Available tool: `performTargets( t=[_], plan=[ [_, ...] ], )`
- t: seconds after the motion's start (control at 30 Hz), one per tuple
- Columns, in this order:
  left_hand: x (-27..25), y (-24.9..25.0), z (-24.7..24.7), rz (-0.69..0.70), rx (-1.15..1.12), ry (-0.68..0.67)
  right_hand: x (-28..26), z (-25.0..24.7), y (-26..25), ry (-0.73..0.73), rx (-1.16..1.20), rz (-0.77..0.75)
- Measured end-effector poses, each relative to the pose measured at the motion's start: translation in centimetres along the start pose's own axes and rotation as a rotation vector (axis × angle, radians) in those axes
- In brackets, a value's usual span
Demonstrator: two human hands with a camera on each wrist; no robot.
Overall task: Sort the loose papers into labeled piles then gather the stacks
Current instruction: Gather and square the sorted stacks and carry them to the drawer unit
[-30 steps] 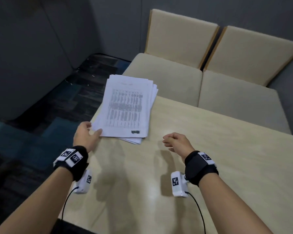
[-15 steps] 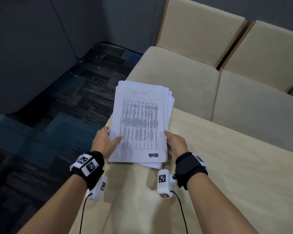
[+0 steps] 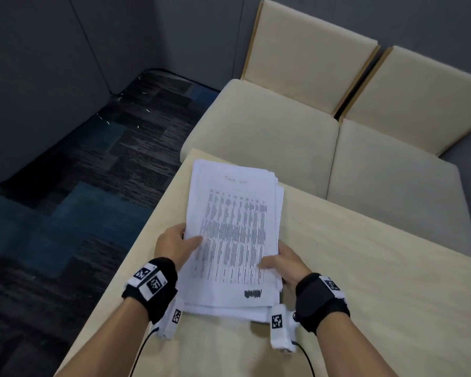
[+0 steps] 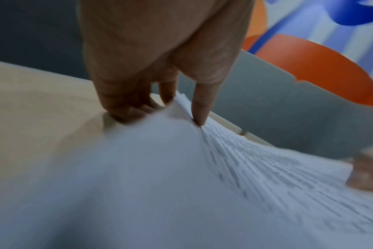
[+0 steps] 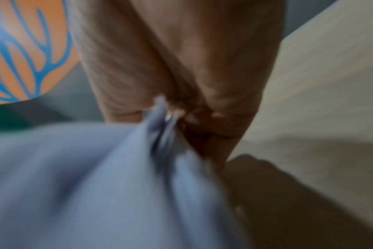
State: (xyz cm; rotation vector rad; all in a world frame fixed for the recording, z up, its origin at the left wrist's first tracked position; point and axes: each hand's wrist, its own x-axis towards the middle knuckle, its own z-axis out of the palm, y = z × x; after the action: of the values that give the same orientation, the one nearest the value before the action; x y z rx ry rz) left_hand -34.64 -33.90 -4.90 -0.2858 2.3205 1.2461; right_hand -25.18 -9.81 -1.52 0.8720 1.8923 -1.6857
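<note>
Head view: stack of papers (image 3: 233, 240), printed table on top sheet, held between both hands over the near-left part of a pale wood table (image 3: 365, 281). Left hand (image 3: 174, 247) grips the stack's left edge, thumb on top, fingers beneath. Right hand (image 3: 286, 265) grips the right edge likewise, thumb laid across the print.

Left wrist view: thumb tip pressed on the sheets (image 4: 181, 168), fingers (image 4: 126, 104) curled under the edge against the tabletop.

Right wrist view: blurred; several sheet edges (image 5: 160, 128) pinched at the fingers, fanned apart. Cream seat cushions (image 3: 269, 131) lie beyond the fingertips.
</note>
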Motion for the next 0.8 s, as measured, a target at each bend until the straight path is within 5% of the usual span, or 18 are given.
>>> performTargets(
  t=[0.07, 0.17, 0.4, 0.63, 0.8],
  plan=[
    [-1.9, -0.1, 1.1, 0.110, 0.198, -0.002, -1.4, -0.2, 1.0, 0.052, 0.033, 0.040],
    [-4.4, -0.2, 2.7, 0.205, 0.179, -0.108, -3.3, 0.1, 1.3, 0.207, 0.164, 0.016],
    [-6.2, -1.2, 3.6, 0.145, 0.002, -0.051, -8.4, -0.2, 1.4, 0.294, 0.105, -0.158],
    [-10.2, 0.2, 5.2, 0.066, -0.406, -0.345, -16.2, -1.9, -0.2, 0.135, 0.220, -0.420],
    [-13.2, 5.0, 4.3, 0.261, -0.687, -0.540, -21.6, -5.9, -1.1, 0.085, 0.234, -0.544]
  ],
)
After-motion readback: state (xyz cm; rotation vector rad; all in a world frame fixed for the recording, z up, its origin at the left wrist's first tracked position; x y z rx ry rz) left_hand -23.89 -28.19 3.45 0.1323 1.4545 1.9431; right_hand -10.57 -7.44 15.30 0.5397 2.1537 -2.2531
